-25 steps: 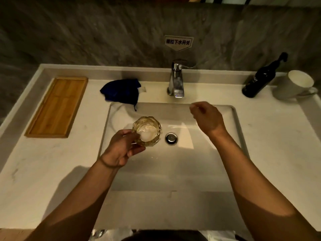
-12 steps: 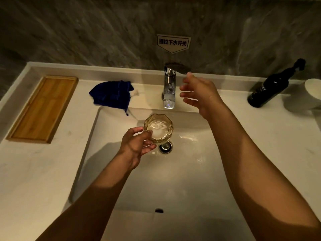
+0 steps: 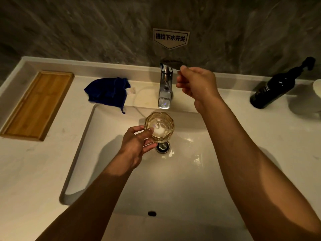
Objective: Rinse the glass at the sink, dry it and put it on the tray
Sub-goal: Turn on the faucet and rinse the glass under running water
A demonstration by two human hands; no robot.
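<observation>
A pale stone counter (image 3: 26,171) runs along a dark marbled wall, and a wide white sink (image 3: 182,180) is sunk into the middle of it, its drain (image 3: 163,148) near the centre of the basin. On the counter at the far left lies a wooden tray (image 3: 36,105), with nothing on it. Between the tray and the tap sits a crumpled dark blue cloth (image 3: 107,92), hanging just over the sink's back edge. At the far right a dark bottle (image 3: 274,89) leans on the counter, beside a white cup (image 3: 317,89) cut off by the frame. A chrome faucet (image 3: 165,87) stands at the back of the sink under a small wall sign (image 3: 171,38).

The right hand (image 3: 196,84) reaches up to the faucet's lever, its fingers (image 3: 182,69) pinched onto the lever's end. The left hand (image 3: 137,143) holds a faceted amber glass (image 3: 159,126) upright over the basin, just under the spout and above the drain; its fingers are curled around the glass's near side, thumb against the rim. I cannot tell whether water is running.
</observation>
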